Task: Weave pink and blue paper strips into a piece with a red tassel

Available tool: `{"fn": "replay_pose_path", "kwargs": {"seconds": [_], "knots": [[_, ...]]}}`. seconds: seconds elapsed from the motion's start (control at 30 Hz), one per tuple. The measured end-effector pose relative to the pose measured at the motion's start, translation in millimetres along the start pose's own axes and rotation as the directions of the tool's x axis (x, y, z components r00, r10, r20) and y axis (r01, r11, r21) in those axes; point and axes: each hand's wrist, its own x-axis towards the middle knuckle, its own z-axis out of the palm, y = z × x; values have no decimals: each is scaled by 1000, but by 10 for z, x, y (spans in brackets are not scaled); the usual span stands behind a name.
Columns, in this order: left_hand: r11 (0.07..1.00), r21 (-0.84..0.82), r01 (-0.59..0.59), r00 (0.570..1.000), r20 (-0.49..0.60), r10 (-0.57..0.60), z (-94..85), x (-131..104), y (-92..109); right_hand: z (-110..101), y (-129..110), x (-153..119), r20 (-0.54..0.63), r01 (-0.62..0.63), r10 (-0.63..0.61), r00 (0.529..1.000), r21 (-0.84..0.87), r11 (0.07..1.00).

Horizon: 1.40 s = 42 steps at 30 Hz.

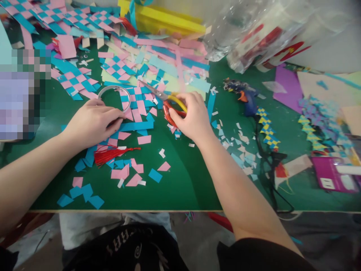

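My right hand (194, 114) is closed round the yellow and red handles of a pair of scissors (161, 95). Their blades point up and left, over a blue and pink woven paper piece (138, 98). Beside that piece, my left hand (94, 122) has its fingers curled together; what they pinch, if anything, is hidden. A pale ring like a tape roll (115, 87) stands just beyond its fingers. From under the hand a blue paper strip (139, 125) runs right. Nearer me lies a red tassel (113, 154) among pink and blue paper scraps (121, 172).
Woven strips (76, 17) and loose paper cover the table's back. A yellow folded piece (163, 22) lies behind. Right of my hand are a glue gun (248, 99) with a cable, a yellow-blue woven strip (267, 130), and plastic-wrapped cups (262, 37). A pixelated object (15, 101) is at left.
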Motion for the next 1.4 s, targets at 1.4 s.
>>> {"fn": "replay_pose_path", "kwargs": {"seconds": [1.4], "knots": [[985,150,-86,994,-53,95,-14,-27,13,-60,-48,18,23,-33,34,999,-41,999]]}}
